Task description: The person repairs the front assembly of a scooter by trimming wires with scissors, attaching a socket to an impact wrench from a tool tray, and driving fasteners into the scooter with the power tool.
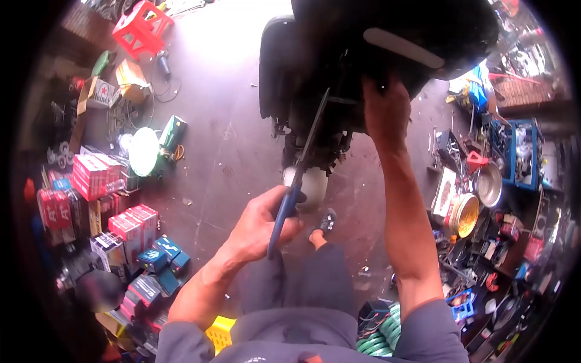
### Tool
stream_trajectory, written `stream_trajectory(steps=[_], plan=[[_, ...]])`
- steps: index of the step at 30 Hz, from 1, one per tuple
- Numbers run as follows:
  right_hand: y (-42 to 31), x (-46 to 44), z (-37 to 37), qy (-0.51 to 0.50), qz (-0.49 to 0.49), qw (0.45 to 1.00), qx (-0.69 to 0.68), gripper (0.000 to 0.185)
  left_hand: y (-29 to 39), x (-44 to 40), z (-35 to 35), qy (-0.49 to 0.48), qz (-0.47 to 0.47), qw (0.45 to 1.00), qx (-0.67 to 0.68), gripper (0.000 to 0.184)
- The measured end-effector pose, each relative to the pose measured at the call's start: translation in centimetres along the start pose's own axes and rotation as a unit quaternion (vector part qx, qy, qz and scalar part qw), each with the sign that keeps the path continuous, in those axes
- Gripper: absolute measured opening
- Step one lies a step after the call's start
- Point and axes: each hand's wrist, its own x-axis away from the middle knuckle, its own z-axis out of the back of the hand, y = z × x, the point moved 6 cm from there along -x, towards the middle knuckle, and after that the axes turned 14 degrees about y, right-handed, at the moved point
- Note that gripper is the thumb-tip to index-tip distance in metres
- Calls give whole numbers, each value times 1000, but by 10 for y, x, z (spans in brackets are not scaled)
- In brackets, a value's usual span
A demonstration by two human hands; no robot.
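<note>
My left hand [263,224] is closed around the blue handle of long-nose pliers [289,206]. Their long, slim metal jaws point up and away, overlapping a dark machine body [308,66], probably part of a motorbike. Farther right, my right hand [387,115] reaches up against the underside of this body, just below a pale elongated strip [404,48]. Shadow hides its fingertips, so what they touch or hold cannot be made out. Behind the pliers, below the dark body, is a pale rounded part [315,190].
Red boxes [97,175] and blue boxes [166,254] are stacked on the left, near a red stool [142,27]. Along the right lie tools, a metal bowl [489,184], a yellow-filled tin [466,216] and a blue crate [521,151]. Green coiled hose [381,339] lies beside me.
</note>
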Motion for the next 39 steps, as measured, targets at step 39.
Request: stream_trajectory(steps=[39], plan=[[-16,-39,-22,-14,187,976,-109,50,64,-94,8,45,-104,994,6,32]])
